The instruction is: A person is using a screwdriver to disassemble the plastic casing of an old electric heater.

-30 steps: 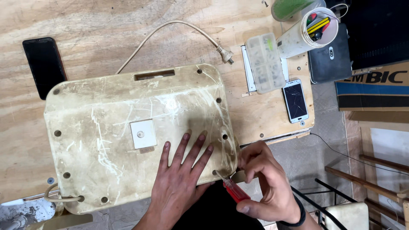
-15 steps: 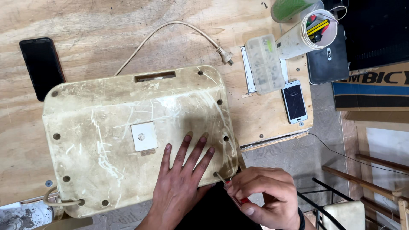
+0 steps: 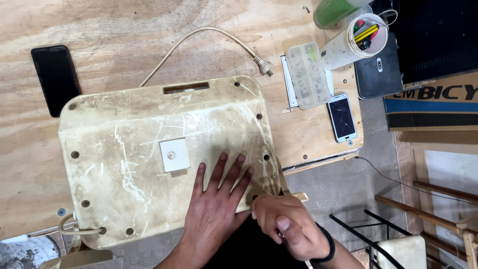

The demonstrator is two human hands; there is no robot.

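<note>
Two hands at the casing (image 3: 164, 159): left hand (image 3: 214, 209) flat, fingers spread; right hand (image 3: 286, 226) clenched on a tool, corner fastening unfinished.

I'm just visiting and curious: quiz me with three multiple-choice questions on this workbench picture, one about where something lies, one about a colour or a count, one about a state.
1. Where does the black phone lie?
A. On the plywood table, left of the cream casing
B. On top of the casing
C. On the floor

2. How many phones lie on the table?
A. One
B. Two
C. Four

3. How does the left hand rest?
A. Clenched in a fist
B. Flat, fingers spread, on the casing
C. Lifted off everything

Answers:
1. A: the black phone lies on bare plywood beside the left edge of the cream casing.
2. B: the black phone, plus a white phone with a cracked screen at the right.
3. B: its palm and spread fingers press on the casing, while the right hand is closed at the casing's near right corner.
</note>
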